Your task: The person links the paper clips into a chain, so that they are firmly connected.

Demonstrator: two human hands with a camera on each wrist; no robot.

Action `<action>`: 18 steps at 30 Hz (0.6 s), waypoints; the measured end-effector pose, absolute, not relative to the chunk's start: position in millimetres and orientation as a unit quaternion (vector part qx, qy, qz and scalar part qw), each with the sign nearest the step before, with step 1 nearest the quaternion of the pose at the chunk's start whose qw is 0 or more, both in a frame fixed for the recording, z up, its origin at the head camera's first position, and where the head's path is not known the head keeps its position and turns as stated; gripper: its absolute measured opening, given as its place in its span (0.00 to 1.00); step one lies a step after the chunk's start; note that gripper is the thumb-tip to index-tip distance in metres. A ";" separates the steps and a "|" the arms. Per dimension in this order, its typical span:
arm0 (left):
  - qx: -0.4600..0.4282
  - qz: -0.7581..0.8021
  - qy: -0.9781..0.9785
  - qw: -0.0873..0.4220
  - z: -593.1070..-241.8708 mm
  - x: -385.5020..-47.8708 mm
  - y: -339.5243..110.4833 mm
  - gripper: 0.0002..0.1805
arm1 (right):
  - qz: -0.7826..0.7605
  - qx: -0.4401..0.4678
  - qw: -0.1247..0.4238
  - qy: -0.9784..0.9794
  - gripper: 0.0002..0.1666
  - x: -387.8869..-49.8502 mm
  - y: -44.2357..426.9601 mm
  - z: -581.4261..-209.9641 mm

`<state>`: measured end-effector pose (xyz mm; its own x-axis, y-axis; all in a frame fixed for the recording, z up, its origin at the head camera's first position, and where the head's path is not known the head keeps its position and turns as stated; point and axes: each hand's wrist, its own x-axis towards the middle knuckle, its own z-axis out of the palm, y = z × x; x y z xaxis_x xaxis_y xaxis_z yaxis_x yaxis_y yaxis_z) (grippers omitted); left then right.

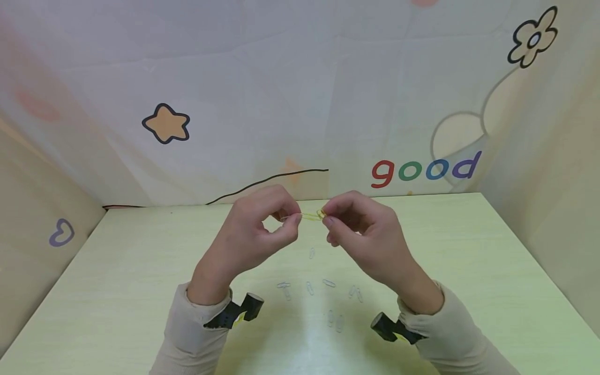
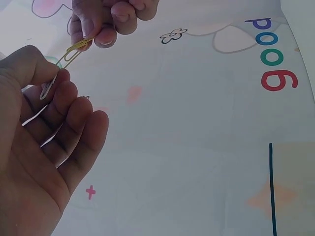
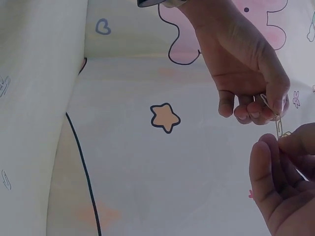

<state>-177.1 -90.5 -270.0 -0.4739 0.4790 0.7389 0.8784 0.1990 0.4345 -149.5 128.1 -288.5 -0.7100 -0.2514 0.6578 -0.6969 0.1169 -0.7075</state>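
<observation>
Above the table, my left hand (image 1: 255,226) pinches a small chain of paper clips between thumb and index finger. A white paper clip (image 2: 47,88) sticks out on the palm side of that pinch. Stretched between the two hands is a yellow paper clip (image 1: 310,216). My right hand (image 1: 370,237) pinches the chain's other end, where a second yellow loop (image 1: 321,213) shows at the fingertips. How the clips hook together is partly hidden by the fingers. In the left wrist view, the left hand's other fingers are loosely bent beside the pinch.
Several loose pale paper clips, among them one near the middle (image 1: 329,283) and one farther back (image 1: 311,253), lie on the light table (image 1: 140,291) below the hands. A printed cloth backdrop (image 1: 262,104) stands behind the table.
</observation>
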 end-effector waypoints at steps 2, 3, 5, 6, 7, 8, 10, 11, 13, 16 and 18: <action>-0.456 -0.440 -0.739 0.230 -270.7 -177.3 -90.8 0.11 | 0.568 0.334 0.200 -0.725 0.10 -149.5 127.3 -288.7; -0.454 -0.442 -0.739 0.230 -271.0 -177.5 -90.9 0.11 | 0.565 0.337 0.202 -0.726 0.10 -149.5 126.7 -288.8; -0.452 -0.444 -0.739 0.230 -271.1 -177.7 -90.5 0.10 | 0.559 0.342 0.208 -0.726 0.10 -149.7 126.4 -288.8; -0.450 -0.444 -0.739 0.232 -271.1 -177.8 -90.2 0.09 | 0.558 0.343 0.210 -0.726 0.10 -149.7 126.2 -288.7; -0.448 -0.444 -0.740 0.233 -271.2 -177.8 -89.5 0.09 | 0.558 0.344 0.211 -0.725 0.10 -149.6 126.2 -288.7; -0.445 -0.444 -0.741 0.236 -271.4 -177.9 -88.6 0.08 | 0.557 0.345 0.213 -0.725 0.10 -149.5 126.3 -288.7; -0.436 -0.449 -0.742 0.240 -272.2 -177.6 -86.2 0.07 | 0.553 0.346 0.220 -0.725 0.11 -149.4 126.7 -288.6; -0.430 -0.456 -0.742 0.240 -273.0 -177.4 -84.8 0.06 | 0.551 0.346 0.225 -0.726 0.11 -149.2 126.7 -288.7; -0.411 -0.480 -0.740 0.230 -274.9 -176.5 -81.0 0.06 | 0.549 0.345 0.232 -0.725 0.11 -148.8 126.5 -288.8; -0.384 -0.559 -0.712 0.179 -276.5 -172.7 -74.1 0.04 | 0.546 0.343 0.239 -0.726 0.10 -148.0 125.5 -289.2; -0.363 -0.614 -0.686 0.144 -276.5 -170.4 -70.5 0.04 | 0.547 0.340 0.238 -0.727 0.10 -147.9 125.2 -289.6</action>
<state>-170.4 -70.5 -276.5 -0.6943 0.3212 0.6440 0.6756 -0.0175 0.7371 -147.9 125.2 -289.6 -0.6551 -0.2333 0.7186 -0.7551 0.1697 -0.6333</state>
